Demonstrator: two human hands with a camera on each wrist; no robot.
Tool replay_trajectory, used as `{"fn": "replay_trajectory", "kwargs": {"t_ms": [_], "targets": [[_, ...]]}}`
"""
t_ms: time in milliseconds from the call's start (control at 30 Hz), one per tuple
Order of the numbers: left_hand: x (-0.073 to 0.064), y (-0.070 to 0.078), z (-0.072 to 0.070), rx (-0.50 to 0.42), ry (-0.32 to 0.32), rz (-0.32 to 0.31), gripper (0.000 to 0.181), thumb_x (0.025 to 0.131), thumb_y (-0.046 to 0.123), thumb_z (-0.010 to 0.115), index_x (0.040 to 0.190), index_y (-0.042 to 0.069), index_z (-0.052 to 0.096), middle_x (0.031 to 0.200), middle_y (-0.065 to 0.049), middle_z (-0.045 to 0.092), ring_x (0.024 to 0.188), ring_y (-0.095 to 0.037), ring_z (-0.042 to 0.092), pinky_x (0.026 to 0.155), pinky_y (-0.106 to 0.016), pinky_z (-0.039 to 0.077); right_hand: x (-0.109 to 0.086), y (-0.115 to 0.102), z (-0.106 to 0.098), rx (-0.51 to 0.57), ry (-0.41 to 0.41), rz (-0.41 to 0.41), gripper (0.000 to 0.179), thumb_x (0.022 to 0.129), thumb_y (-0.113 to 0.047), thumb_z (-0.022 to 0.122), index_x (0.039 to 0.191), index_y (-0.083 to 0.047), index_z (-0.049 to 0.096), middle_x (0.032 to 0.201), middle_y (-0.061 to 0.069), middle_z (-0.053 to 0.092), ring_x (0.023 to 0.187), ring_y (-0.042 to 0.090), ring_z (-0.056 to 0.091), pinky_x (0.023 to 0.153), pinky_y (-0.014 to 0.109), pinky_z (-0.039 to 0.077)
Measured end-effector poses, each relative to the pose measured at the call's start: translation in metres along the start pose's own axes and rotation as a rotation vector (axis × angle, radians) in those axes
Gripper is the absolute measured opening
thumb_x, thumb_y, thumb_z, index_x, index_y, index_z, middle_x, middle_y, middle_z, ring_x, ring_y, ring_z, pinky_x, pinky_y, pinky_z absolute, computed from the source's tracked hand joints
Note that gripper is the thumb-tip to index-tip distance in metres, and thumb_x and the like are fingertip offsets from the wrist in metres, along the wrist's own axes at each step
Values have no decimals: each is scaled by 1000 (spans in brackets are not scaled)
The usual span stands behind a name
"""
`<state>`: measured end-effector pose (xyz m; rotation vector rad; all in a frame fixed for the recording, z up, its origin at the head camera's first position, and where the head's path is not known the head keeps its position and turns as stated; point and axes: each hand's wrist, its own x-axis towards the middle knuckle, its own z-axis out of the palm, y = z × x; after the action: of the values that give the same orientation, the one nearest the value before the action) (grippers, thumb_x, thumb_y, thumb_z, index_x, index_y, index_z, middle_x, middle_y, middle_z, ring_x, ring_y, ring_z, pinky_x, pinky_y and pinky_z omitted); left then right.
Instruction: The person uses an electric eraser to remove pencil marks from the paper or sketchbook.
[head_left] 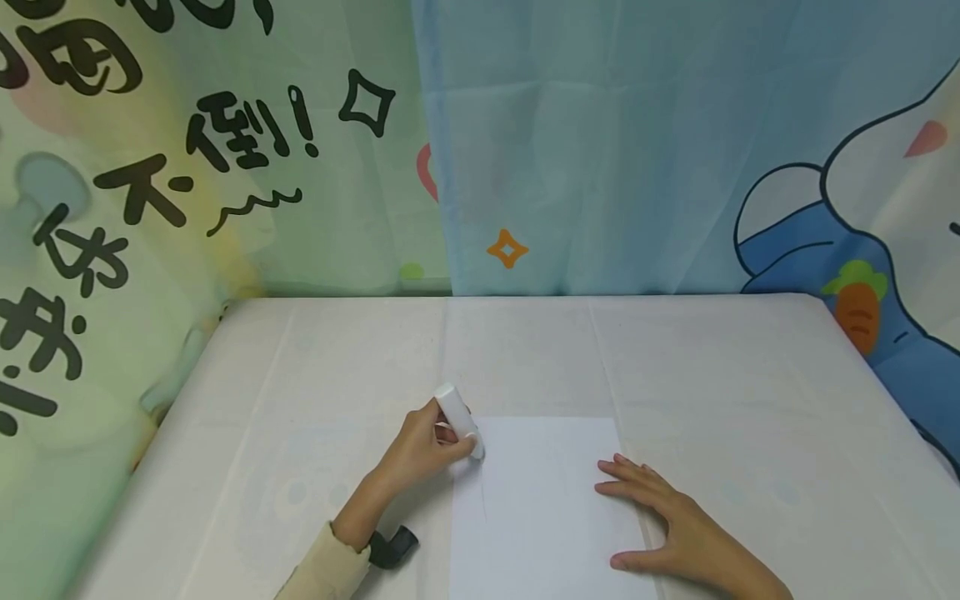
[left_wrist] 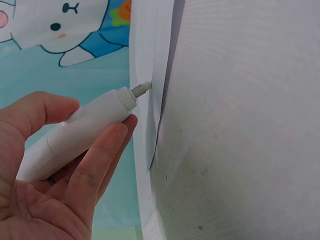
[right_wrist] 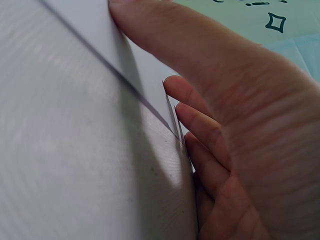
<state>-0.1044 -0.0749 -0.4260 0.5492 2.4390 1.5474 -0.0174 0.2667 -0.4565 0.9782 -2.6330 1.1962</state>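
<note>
Left hand: fingers pinching the white tool, slim tip poking out past them, I'd guess to leave it free.
White tool: slanted in those fingers, over the paper by its far left corner; tip touching or just off, I can't quite tell.
Right hand: fingers spread across the paper's right edge, seemingly steadying it.
Paper: on the surface, between both hands' fingers.
Backdrop: beyond the left fingers I read "不倒!"; no brand legible.
</note>
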Motion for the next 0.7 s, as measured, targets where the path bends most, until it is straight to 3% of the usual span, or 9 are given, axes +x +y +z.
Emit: {"fn": "replay_trajectory", "kwargs": {"t_ms": [700], "targets": [[0,0,0,-4,-7,6,32,84,6,70,108,-7,54,97,-19,66,81,-21,68,67,-20,53,1,-1,0,-14,0,0,71,67,-30,89,129,-15,60,150,-14,41,143,-6,19,111,7,6]]}}
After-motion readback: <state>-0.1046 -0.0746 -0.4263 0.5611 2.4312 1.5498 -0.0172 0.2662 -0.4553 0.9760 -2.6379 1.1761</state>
